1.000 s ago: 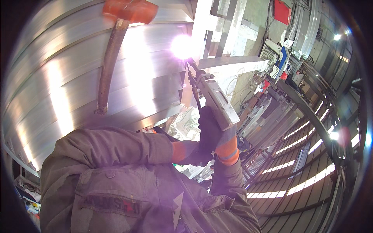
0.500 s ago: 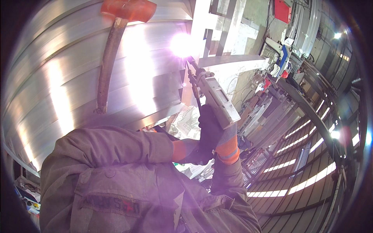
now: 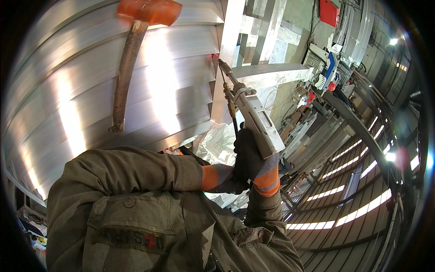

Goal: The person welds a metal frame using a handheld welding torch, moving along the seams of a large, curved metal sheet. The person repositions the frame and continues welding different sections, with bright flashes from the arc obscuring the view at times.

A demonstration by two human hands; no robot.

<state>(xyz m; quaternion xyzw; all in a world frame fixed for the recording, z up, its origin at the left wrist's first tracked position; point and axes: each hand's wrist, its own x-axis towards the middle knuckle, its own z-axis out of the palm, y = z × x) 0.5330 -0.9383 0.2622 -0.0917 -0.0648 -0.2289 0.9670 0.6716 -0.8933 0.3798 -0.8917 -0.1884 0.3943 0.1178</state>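
Note:
A welding gun (image 3: 258, 120) with a pale boxy body and a narrow nozzle is gripped in my right hand (image 3: 248, 152), which wears a dark glove with an orange cuff. The nozzle tip is close to the joint where metal slats (image 3: 190, 68) meet an upright frame bar (image 3: 229, 41); contact cannot be made out. A thin wire feed tube (image 3: 230, 106) runs along the gun's side. My gloved left hand (image 3: 230, 183) is closed against the right hand near its wrist, its fingers largely hidden. On the slats lies an orange-headed mallet (image 3: 149, 11) with a worn wooden handle.
A metal crossbar (image 3: 272, 72) extends right from the frame. Crumpled plastic wrapping (image 3: 219, 143) lies below the slats' corner. Farther right are a blue-and-white machine (image 3: 328, 68), a red panel (image 3: 329, 12) and stacked metal lengths (image 3: 308, 136).
The bright purple-white glare at the nozzle has gone out, so the joint shows. The gun and my right hand have shifted slightly down and right. The mallet has stayed put.

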